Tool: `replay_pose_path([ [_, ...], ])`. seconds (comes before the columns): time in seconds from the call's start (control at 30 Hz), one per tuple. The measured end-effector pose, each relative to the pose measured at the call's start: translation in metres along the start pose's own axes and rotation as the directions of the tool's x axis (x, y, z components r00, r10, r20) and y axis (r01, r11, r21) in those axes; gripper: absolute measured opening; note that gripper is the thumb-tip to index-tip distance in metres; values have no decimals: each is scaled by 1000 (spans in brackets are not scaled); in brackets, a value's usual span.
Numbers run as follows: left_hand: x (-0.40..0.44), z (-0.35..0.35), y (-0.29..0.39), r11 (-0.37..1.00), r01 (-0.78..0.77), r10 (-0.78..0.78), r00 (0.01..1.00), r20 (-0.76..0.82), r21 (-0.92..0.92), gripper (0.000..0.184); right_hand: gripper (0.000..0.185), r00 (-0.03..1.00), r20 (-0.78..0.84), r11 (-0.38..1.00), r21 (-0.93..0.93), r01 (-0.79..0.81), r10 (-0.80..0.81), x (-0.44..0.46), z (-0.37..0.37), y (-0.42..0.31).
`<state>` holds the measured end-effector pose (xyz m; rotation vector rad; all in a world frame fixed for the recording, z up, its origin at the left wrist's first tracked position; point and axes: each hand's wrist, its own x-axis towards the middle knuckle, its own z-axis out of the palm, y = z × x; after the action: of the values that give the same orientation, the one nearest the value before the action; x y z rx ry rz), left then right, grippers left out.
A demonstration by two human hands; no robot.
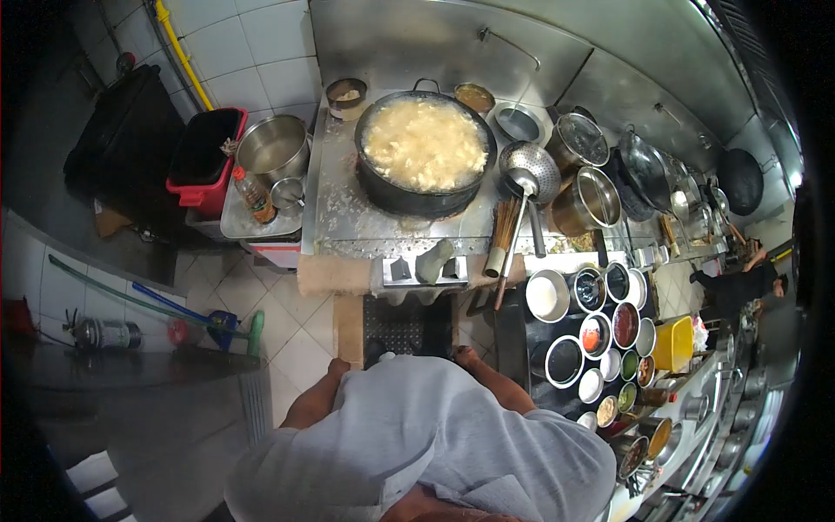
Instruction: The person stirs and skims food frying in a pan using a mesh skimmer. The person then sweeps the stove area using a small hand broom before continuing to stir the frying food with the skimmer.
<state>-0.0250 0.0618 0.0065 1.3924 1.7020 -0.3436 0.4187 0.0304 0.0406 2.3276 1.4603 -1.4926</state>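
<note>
Grey shirt [417, 426] of the camera wearer, filling the bottom centre of the frame, with both arms lowered. The left hand [337, 369] appears left of the lower centre and the right hand [467, 355] right of it; both are small and partly hidden, so whether either is open, closed or gripping cannot be told. Between and beyond them lies a dark studded mat [409, 317] on the tiled floor. Next, at mid-frame, a brown cloth strip [335, 275] runs along the front of the stove, and a grey-green rag [431, 261] lies over the metal edge. To the right stand round containers of ingredients, among them a white bowl [532, 297], with a yellow tub [674, 342] farther right. On the stovetop [335, 204], a bristle brush [504, 228] and a perforated skimmer [532, 167] rest right of centre. The large black pot [409, 202] stands at upper centre, well apart from both hands; pale food [424, 143] in foamy liquid covers its surface. At upper left, an orange-capped bottle [255, 197] stands on a tray [242, 224] beside a steel pot [303, 161]. Behind the stove rises a metal wall [417, 43]. Another person [739, 283] appears at the far right.
</note>
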Motion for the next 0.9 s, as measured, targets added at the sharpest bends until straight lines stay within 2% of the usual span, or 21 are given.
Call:
replay_pose_path([
  [0.03, 4, 3, -5, 995, -68, 67, 998, 16, 70, 28, 41, 1000, 13, 1000, -4, -28, 28, -7, -6, -7],
  [0.07, 4, 0, -6, 995, -69, 68, 998, 16, 70, 28, 42, 998, 27, 998, -9, -55, 55, -7, -7, -7],
  [0.1, 5, -2, -7, 913, -241, 216, 970, 112, 328, 27, 42, 998, 27, 998, -9, -55, 55, -8, -8, -8],
  [0.13, 5, -4, -7, 738, -404, 324, 915, 241, 541, 27, 42, 997, 30, 997, -6, -74, 74, -7, -8, -10],
  [0.17, 2, -5, -5, 738, -403, 325, 915, 239, 541, 27, 42, 995, 32, 996, -4, -92, 92, -6, -9, -11],
  [0.23, -4, -6, 1, 958, -166, 150, 985, 84, 235, 26, 41, 993, 52, 995, 0, -104, 104, -7, -12, -13],
  [0.3, 17, 12, -19, 964, -179, 169, 983, 65, 197, 26, 40, 990, 73, 993, 3, -117, 117, -13, -17, -20],
  [0.37, 21, 16, -23, 969, -191, 186, 981, 47, 159, 26, 43, 994, 70, 987, -145, -73, 84, -17, -21, -27],
  [0.43, 13, 10, -14, 889, -288, 259, 958, 126, 357, 28, 44, 990, 44, 989, -78, -127, 131, -22, -21, -33],
  [0.47, 19, 16, -20, 888, -288, 260, 957, 126, 357, 28, 44, 983, 21, 984, -8, -180, 180, -23, -20, -32],
  [0.53, 26, 25, -28, 974, -216, 215, 976, 20, 63, 30, 43, 983, 49, 984, 22, -179, 178, -22, -19, -29],
  [0.67, 19, 24, -20, 977, -183, 180, 983, 41, 110, 29, 36, 972, 98, 961, 156, -229, 216, -13, -7, -11],
  [0.7, 8, 17, -10, 997, -65, 64, 998, 27, 32, 29, 36, 972, 97, 961, 156, -229, 216, -13, -7, -10],
  [0.73, 1, 12, -4, 997, 54, -53, 998, 21, -47, 29, 39, 984, 78, 986, 38, -163, 159, -13, -7, -10],
  [0.77, 1, 11, -5, 997, 54, -53, 998, 21, -46, 29, 43, 993, 65, 992, -82, -95, 100, -12, -6, -8],
  [0.8, 2, 10, -6, 998, -29, 27, 998, 48, 57, 29, 43, 993, 65, 992, -81, -95, 100, -11, -5, -5],
  [0.83, 3, 9, -7, 981, -115, 103, 991, 83, 156, 29, 45, 990, 82, 993, -3, -115, 115, -11, -3, -2],
  [0.87, 5, 9, -11, 981, -115, 103, 991, 83, 157, 29, 46, 987, 101, 988, 76, -136, 128, -9, -1, 2],
  [0.9, 7, 10, -15, 939, -227, 210, 973, 91, 258, 30, 46, 987, 101, 988, 76, -136, 128, -3, 4, 10],
])
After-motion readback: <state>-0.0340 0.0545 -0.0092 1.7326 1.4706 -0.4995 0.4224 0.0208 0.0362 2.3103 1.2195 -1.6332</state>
